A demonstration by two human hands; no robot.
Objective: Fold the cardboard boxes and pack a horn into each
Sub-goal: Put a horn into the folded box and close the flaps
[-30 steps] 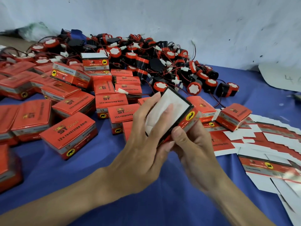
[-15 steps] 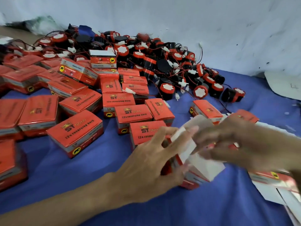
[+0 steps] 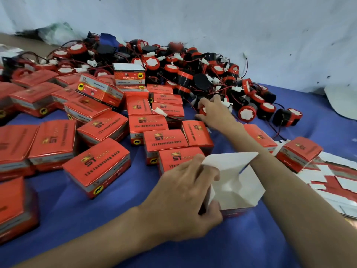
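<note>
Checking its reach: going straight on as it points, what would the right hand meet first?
The right hand seems to be gripping a red-capped horn; straight beyond, probably, lies the horn pile.

A blue cloth covers the whole work surface and serves as the ground of the scene. Behind the cloth's far edge rises a pale, bluish-white wall, rough, scuffed and flecked with small dark specks. Beyond the cloth's far left corner lies a strip of bare brown surface, and a crumpled greenish-white plastic bag rests there against the wall's foot. At the cloth's far right edge lies a pale grey sheet. The light is soft and even, casting only faint shadows.
</note>
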